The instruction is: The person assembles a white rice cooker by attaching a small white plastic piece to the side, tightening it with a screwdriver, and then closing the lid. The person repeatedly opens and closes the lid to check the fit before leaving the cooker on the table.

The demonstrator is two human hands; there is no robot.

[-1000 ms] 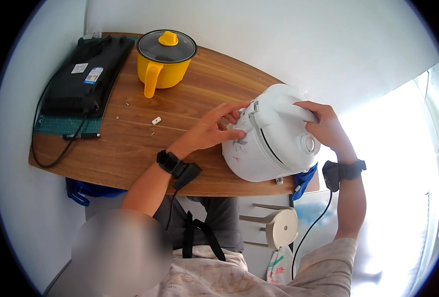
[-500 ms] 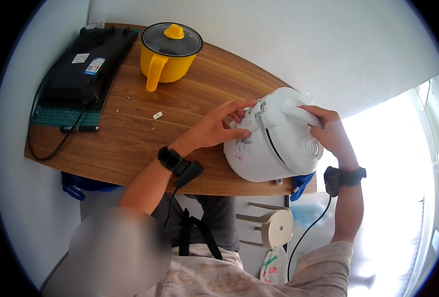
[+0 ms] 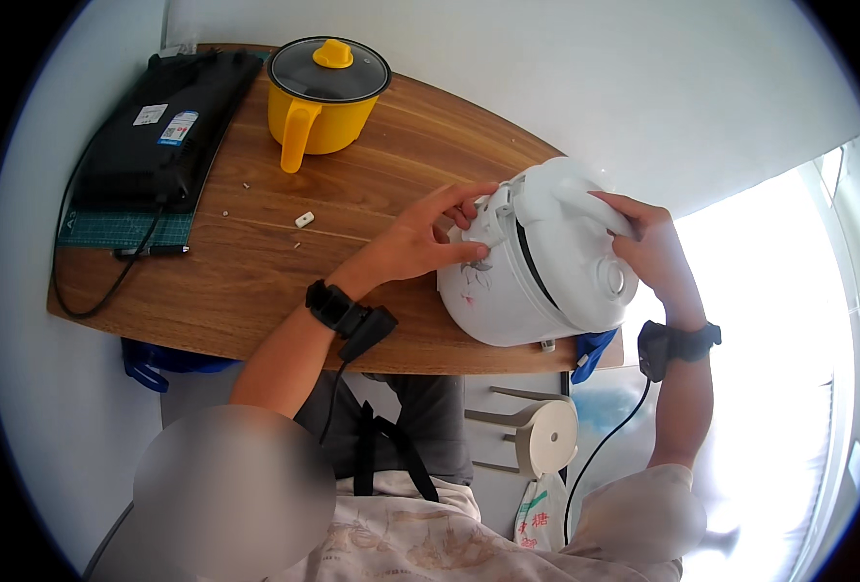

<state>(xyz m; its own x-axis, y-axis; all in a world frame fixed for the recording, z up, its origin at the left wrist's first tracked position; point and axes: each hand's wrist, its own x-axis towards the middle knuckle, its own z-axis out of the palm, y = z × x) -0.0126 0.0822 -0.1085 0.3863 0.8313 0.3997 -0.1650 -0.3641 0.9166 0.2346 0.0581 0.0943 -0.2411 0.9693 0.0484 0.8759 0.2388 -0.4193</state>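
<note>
- Head view, looking down: white rice cooker [image 3: 546, 257] sits at the near right edge of the wooden table [image 3: 255, 281], tipped over so its lid faces right, toward the bright window side. All places below are given relative to this cooker.
- Left hand [image 3: 420, 238] is against the cooker's left side; fingertips are pinched closed on a small white part by the lid seam. What that part is cannot be told. The hold looks meant to work the seam while the body stays put.
- Right hand [image 3: 648, 247] is on the cooker's right, its grip wrapped closed over the white carrying handle and lid; judged to be steadying the tilted shell.
- Cooker: smooth glossy plastic, rounded barrel shape, dark line at the lid seam, faint flower print low on its left face.
- Black wristbands on both wrists; a cable hangs from the right one.
- Yellow pot [image 3: 325, 102], far left of the cooker: glossy, one handle, dark glass lid with a yellow knob.
- Black flat appliance [image 3: 173, 126], farther left still, rests on a green cutting mat [image 3: 125, 228].
- Small white scrap [image 3: 304, 219] lies between pot and cooker, touching neither.
</note>
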